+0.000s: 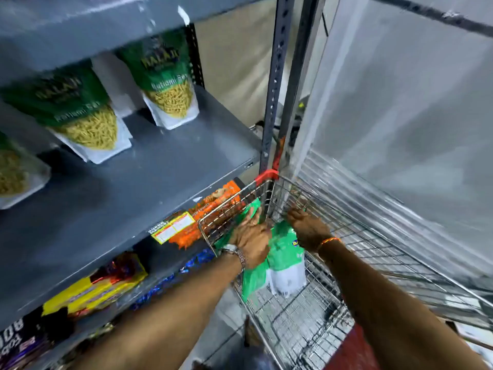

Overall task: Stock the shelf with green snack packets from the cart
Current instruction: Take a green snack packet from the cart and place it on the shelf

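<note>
Under the left hand (pixel 250 243) in the cart (pixel 333 303), 1 packet (pixel 286 263) stands upright, fingers closed on it; right hand (pixel 306 227) just beside, grip unclear.

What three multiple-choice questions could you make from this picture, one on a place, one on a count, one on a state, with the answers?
1. Where are both hands?
A. on the shelf
B. inside the wire cart
C. at the person's sides

2. How many green snack packets stand on the grey shelf?
A. three
B. seven
C. none

3. What is the left hand doing?
A. gripping a green packet
B. hanging empty
C. pushing the cart

B: both hands reach into the cart.
A: three stand on the shelf.
A: the left hand clasps a green packet.
</note>
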The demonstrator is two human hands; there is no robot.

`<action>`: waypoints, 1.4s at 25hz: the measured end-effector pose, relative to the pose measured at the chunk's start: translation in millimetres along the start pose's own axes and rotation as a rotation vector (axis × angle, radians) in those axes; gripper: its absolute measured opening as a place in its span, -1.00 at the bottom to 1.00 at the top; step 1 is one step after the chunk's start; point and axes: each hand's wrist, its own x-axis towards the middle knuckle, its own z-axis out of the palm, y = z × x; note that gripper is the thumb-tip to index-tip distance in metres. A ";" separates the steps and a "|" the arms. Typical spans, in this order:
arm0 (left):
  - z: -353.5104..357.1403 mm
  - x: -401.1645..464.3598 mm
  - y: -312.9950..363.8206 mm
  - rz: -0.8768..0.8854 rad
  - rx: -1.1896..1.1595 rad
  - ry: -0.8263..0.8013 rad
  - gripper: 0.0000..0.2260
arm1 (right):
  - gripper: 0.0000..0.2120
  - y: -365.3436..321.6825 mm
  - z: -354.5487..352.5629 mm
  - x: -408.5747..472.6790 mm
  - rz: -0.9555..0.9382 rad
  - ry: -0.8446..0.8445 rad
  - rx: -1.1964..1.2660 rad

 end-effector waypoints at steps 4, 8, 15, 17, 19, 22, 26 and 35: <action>12.9 11.1 14.9 0.049 0.167 -0.251 -0.60 | -0.44 8.2 12.1 4.5 0.028 -0.059 0.087; 17.2 6.1 30.5 0.008 0.133 -0.279 -0.67 | -0.74 20.1 11.7 -7.8 0.059 -0.067 0.076; -18.7 -41.6 26.3 -0.098 -0.281 0.031 -0.78 | -0.90 35.8 -46.4 -68.1 0.016 0.037 0.187; -52.1 -60.6 12.8 -0.097 -0.339 0.305 -0.79 | -0.92 31.2 -89.1 -77.6 -0.050 0.220 0.373; -91.4 -77.0 -6.0 -0.126 -0.485 0.545 -0.82 | -0.90 19.2 -141.0 -74.6 -0.094 0.460 0.505; -143.1 -91.9 -45.2 -0.274 -1.008 0.841 -0.75 | -0.97 -16.0 -213.0 -51.4 -0.130 0.676 0.827; -184.8 -101.7 -95.6 -0.353 -1.259 1.112 -0.57 | -0.81 -66.8 -274.3 -1.1 -0.216 0.813 1.068; -220.8 -76.1 -168.1 -0.470 -1.448 1.292 -0.75 | -0.78 -113.6 -307.4 94.9 -0.214 0.926 1.161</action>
